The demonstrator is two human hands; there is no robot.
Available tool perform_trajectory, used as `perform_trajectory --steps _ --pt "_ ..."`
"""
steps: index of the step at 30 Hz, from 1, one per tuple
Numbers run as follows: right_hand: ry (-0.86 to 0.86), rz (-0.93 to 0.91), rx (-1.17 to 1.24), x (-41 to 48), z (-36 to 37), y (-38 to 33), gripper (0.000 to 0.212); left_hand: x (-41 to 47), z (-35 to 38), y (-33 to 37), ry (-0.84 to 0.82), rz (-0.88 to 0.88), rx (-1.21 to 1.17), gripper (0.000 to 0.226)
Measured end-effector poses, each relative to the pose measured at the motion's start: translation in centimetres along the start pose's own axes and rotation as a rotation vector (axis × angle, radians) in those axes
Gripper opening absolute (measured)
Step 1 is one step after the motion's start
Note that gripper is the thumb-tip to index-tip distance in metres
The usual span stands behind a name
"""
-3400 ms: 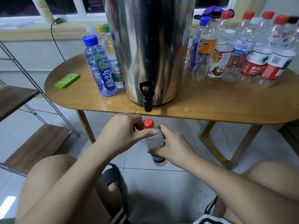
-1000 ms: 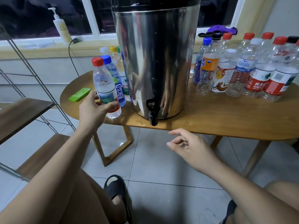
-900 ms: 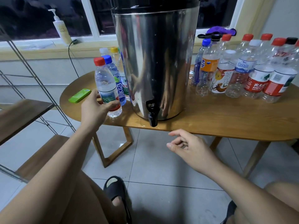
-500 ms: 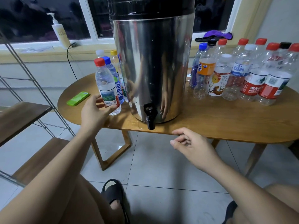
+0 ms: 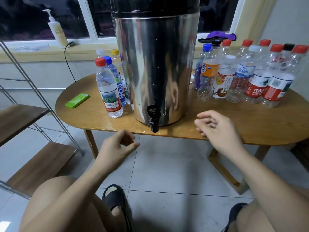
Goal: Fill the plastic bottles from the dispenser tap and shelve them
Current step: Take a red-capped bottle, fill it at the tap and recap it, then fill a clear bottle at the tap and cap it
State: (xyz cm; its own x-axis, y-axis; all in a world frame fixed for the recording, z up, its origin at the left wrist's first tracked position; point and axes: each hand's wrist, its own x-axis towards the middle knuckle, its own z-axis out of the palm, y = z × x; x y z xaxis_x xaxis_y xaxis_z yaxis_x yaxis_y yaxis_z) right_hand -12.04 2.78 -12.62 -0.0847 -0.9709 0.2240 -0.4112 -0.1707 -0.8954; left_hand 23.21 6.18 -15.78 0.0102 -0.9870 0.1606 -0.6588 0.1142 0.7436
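Left hand (image 5: 117, 147) has come off the red-capped bottle (image 5: 108, 88) and dropped below the bench (image 5: 234, 124) edge; right hand (image 5: 217, 126) has lifted up over the bench front, right of the tap (image 5: 153, 120). Both grips released: left fingers loosely curled with nothing in them, right fingers spread and relaxed, also bare.

The red-capped bottle stands upright on the bench just left of the dispenser (image 5: 155, 64), looks full, cap on. Other capped bottles crowd behind it. The empty bottles (image 5: 242, 76) cluster on the right of the bench, well apart from the left hand, nearer the right. Wooden shelf (image 5: 20, 118) at far left holds no bottles in view.

Likely step: fetch the next empty.

Risks: empties are light and packed touching, so a sideways reach could topple several. A wet patch shows on the bench under the tap; drips could make a bottle slide. Green packet (image 5: 77, 100) sits clear of the path.
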Motion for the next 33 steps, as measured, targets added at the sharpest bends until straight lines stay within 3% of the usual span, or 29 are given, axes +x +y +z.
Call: perform_trajectory --steps 3,5,10,14,26,33 --pt "0.122 0.013 -0.065 3.1 -1.6 0.0 0.012 -0.1 1.0 0.3 -0.121 0.061 0.099 0.015" --pt "0.204 0.019 -0.089 5.5 -2.5 0.1 0.023 0.0 1.5 0.5 -0.184 0.099 0.134 0.013" --pt "0.387 -0.036 -0.228 11.3 -3.5 -1.8 0.052 0.0 2.4 0.6 -0.243 0.137 0.147 0.015" --pt "0.482 -0.076 -0.301 15.9 -4.3 -4.8 0.064 -0.1 3.0 0.6 -0.268 0.145 0.147 0.019" --pt "0.43 -0.034 -0.489 21.4 -4.1 -6.9 0.083 -0.2 3.3 0.1 -0.288 0.148 0.137 0.019" --pt "0.373 -0.026 -0.486 21.4 -4.5 -6.5 0.068 -0.2 3.0 0.2 -0.284 0.16 0.124 0.018"
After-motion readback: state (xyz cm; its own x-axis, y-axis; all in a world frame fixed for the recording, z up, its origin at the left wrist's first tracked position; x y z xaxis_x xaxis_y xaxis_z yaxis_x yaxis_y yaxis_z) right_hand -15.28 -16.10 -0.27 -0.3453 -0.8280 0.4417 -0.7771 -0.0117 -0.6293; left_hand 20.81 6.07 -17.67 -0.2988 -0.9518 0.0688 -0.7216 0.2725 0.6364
